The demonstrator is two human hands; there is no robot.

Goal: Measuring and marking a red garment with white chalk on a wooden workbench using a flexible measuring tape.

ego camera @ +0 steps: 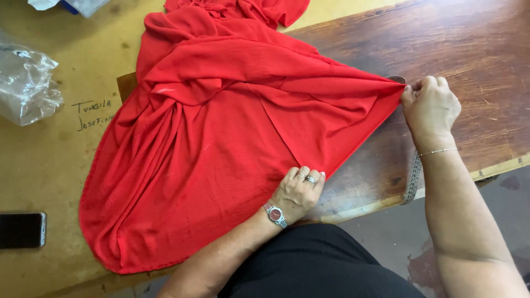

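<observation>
A wooden worktop (475,49), dark and scratched on the right and yellowish on the left, is covered over much of its middle by a red garment (210,149) spread in loose folds. One edge of the cloth is drawn taut between the two hands. The right hand (432,107) is closed in a pinch on the far corner of that edge, fingers pressed together on the fabric, while the left hand (298,193) (watch at the wrist, ring on a finger) is curled over the near end, holding it down against the worktop. The stretch is judged best done with the edge kept straight and flat, tension held even, and the rest of the cloth left undisturbed. The garment lies mostly to the left of both grips, only its taut hem running between them. A measuring tape (412,176) hangs over the worktop edge under the right forearm. A crumpled clear plastic bag (27,85) and a dark phone (21,230) lie well apart at the left.
</observation>
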